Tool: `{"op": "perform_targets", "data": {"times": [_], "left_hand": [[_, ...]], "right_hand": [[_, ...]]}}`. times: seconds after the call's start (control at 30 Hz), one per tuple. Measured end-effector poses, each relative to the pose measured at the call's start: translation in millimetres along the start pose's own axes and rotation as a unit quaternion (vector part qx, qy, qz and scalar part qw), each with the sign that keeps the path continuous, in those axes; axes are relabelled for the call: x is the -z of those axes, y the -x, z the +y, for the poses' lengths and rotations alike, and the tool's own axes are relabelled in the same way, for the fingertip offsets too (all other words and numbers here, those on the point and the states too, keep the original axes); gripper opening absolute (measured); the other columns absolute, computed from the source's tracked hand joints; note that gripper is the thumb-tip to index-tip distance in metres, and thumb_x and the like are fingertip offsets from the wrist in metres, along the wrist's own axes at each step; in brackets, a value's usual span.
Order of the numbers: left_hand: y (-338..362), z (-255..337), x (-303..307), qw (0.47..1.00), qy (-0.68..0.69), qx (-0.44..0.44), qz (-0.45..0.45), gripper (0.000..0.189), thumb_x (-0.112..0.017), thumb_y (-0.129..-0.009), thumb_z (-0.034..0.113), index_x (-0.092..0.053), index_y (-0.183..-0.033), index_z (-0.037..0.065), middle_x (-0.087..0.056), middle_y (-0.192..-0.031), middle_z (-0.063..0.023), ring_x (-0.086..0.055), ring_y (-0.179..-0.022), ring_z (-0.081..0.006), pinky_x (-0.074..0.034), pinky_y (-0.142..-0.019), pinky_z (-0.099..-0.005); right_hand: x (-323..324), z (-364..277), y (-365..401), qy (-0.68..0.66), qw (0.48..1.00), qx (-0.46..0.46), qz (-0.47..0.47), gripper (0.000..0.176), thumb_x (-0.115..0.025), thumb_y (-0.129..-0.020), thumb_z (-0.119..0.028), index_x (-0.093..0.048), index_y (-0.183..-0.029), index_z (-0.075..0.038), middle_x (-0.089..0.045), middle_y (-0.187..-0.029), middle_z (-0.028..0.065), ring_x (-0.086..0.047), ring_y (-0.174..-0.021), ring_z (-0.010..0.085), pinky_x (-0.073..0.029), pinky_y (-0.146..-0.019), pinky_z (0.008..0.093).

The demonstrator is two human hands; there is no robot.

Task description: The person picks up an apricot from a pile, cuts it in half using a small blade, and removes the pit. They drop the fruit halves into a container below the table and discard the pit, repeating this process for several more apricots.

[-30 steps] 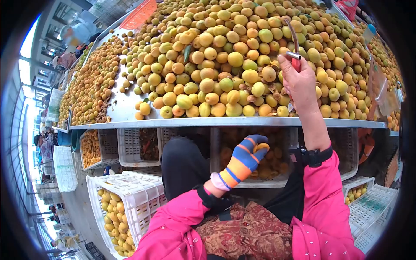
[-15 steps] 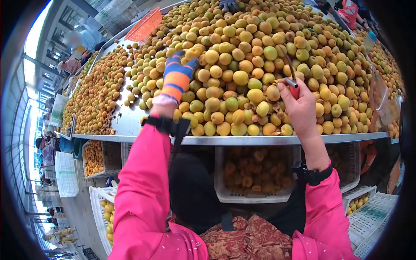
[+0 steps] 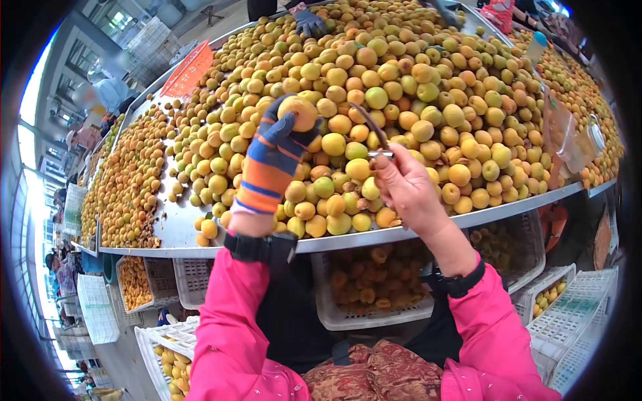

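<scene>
Steel sorting table (image 3: 175,224) lies heaped with small yellow-green apricots (image 3: 428,87). Striped orange-and-blue gloved left hand (image 3: 271,164) pinches one round yellow apricot (image 3: 299,112) above the heap — bare right hand (image 3: 408,190) clenches a curved-bladed knife (image 3: 374,128) just beside. A slipping blade could cut the glove.

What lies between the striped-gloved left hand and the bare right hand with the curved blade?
In the head view, heaped round yellow-orange fruits on the grey metal table fill the gap between the blue-and-orange gloved left hand and the bare right hand.
</scene>
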State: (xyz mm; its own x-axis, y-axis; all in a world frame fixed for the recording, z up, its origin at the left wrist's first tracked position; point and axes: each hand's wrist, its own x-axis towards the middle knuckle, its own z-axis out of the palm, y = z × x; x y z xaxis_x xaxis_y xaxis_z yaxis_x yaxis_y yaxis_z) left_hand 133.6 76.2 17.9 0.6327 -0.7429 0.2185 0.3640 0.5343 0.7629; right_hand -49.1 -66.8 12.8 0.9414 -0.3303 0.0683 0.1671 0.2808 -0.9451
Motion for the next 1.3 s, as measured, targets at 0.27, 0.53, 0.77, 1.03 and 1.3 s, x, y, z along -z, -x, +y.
{"op": "perform_targets", "data": {"times": [0.27, 0.53, 0.77, 1.03, 1.3], "left_hand": [[29, -55, -66, 0.968, 0.235, 0.087, 0.01, 0.05, -0.047, -0.092, 0.037, -0.041, -0.125, 0.0, -0.049, -0.125, -0.0161, -0.047, -0.117, -0.0268, -0.037, -0.101, -0.0404], [14, -46, -69, 0.986, -0.15, 0.071, 0.004, 0.063, -0.07, -0.075, 0.02, -0.04, -0.128, 0.006, -0.053, -0.114, -0.01, -0.054, -0.105, -0.02, -0.045, -0.09, -0.031], [24, -36, -63, 0.984, -0.178, -0.018, 0.005, 0.058, -0.064, -0.07, -0.006, -0.042, -0.123, 0.004, -0.052, -0.119, -0.0083, -0.05, -0.111, -0.0172, -0.042, -0.094, -0.0295], [31, -29, -52, 0.967, -0.247, -0.068, 0.012, 0.064, -0.066, -0.067, -0.014, -0.045, -0.124, 0.004, -0.051, -0.122, -0.0081, -0.05, -0.113, -0.0178, -0.044, -0.094, -0.0299], [32, -28, -52, 0.963, -0.255, -0.083, 0.003, 0.065, -0.065, -0.067, -0.015, -0.045, -0.125, 0.004, -0.05, -0.123, -0.0085, -0.048, -0.115, -0.0186, -0.043, -0.096, -0.0309]], "right_hand": [[-1, -11, 5, -0.013, 0.995, 0.092, 0.03, 0.034, -0.062, -0.086, -0.012, -0.044, -0.114, -0.001, -0.058, -0.09, 0.0011, -0.054, -0.08, 0.0035, -0.044, -0.066, 0.0175], [24, -15, -8, 0.161, 0.98, 0.11, 0.03, 0.027, -0.064, -0.085, -0.014, -0.053, -0.106, -0.002, -0.055, -0.078, -0.0033, -0.044, -0.07, 0.0033, -0.042, -0.063, 0.0199], [22, -10, -4, 0.18, 0.98, 0.077, 0.038, 0.027, -0.063, -0.086, -0.026, -0.053, -0.098, -0.004, -0.044, -0.062, -0.0061, -0.036, -0.058, 0.0026, -0.032, -0.052, 0.0192], [15, -9, 1, 0.29, 0.947, 0.13, 0.055, 0.029, -0.064, -0.084, -0.029, -0.052, -0.087, -0.003, -0.045, -0.057, -0.0017, -0.039, -0.054, 0.006, -0.034, -0.049, 0.0227], [13, -4, 0, 0.334, 0.928, 0.155, 0.052, 0.027, -0.065, -0.084, -0.027, -0.052, -0.089, -0.003, -0.045, -0.058, -0.0015, -0.041, -0.054, 0.0064, -0.034, -0.049, 0.0227]]}}
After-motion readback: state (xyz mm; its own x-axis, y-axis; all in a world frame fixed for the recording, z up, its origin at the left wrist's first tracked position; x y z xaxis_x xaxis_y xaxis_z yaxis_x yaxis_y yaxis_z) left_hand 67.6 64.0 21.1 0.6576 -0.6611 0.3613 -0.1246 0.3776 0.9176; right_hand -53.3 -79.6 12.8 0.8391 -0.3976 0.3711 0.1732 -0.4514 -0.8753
